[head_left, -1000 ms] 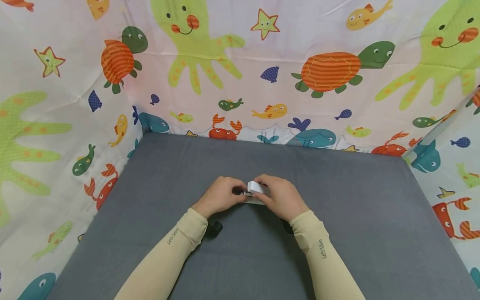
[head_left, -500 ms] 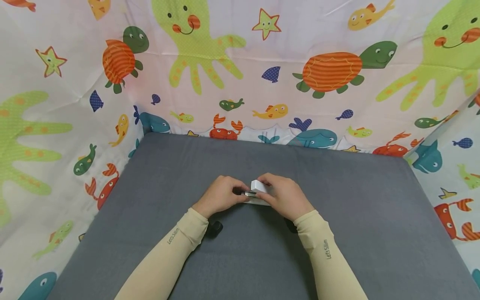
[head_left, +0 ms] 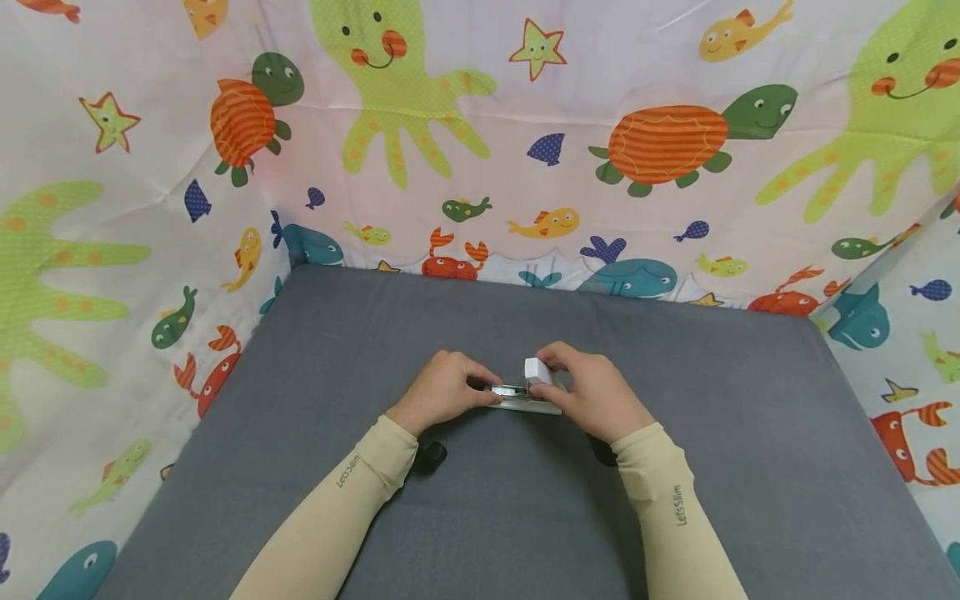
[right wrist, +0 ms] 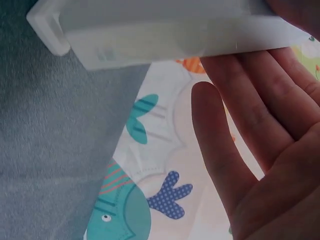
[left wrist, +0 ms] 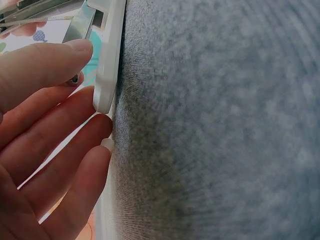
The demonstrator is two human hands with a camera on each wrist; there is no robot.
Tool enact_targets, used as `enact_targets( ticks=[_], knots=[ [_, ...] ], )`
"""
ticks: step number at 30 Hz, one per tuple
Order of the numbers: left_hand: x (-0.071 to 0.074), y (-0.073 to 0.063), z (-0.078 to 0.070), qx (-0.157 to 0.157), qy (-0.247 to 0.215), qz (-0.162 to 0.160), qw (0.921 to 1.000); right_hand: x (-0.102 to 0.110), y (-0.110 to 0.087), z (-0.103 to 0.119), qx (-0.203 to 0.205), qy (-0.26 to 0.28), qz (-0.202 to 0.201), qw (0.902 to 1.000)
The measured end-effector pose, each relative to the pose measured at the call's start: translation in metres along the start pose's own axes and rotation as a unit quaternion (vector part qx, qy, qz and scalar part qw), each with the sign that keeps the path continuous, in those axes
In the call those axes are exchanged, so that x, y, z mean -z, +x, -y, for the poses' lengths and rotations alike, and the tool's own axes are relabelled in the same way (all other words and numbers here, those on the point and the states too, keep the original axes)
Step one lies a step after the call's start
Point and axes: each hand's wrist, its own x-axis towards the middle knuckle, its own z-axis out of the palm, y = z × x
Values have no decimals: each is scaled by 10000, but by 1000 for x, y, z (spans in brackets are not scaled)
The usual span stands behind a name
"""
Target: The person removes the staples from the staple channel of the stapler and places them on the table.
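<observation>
A white stapler with its top raised stands on the grey cloth in the head view, its base (head_left: 528,407) low over the surface. My left hand (head_left: 442,392) pinches the left end of its metal magazine (head_left: 510,390) between thumb and fingertips. In the left wrist view, the thumb lies against the metal, close to the white base (left wrist: 106,70). My right hand (head_left: 592,393) grips the white top cover (head_left: 537,372), which tilts up at the right. The right wrist view shows the cover's long side (right wrist: 165,42), its upper part cut off by the frame.
Grey cloth (head_left: 360,325) covers the table. A curtain printed with sea animals (head_left: 555,108) rises along the back and both sides. Dark camera mounts hang under the wrists, one showing by the left cuff (head_left: 430,458).
My right hand has moved right with the white cover, drawing it back and uncovering more of the metal magazine and base. My left hand has stayed nearly in place.
</observation>
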Motion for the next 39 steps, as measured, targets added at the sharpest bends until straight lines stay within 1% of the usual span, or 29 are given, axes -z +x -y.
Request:
enact_targets(
  ticks=[5,12,19,24,28,34,39],
  knots=[
    [1,0,0,72,0,-23,10000,8,-3,-4,-109,134,4,9999],
    [-1,0,0,104,105,26,9999,17,-13,-14,-116,261,-179,9994],
    [-3,0,1,122,123,33,9998,30,-23,-25,-137,119,-258,9995],
    [-1,-1,1,203,58,28,9998,43,-32,-39,-434,-30,-325,9985],
    [1,-2,1,208,15,21,9998,48,-41,-52,-676,-176,-320,9970],
    [2,-2,1,206,-65,43,9998,50,-49,-62,-947,-143,-155,9953],
    [0,-2,1,222,-78,122,9996,48,-52,-67,-1185,-241,-8,9927]
  ],
)
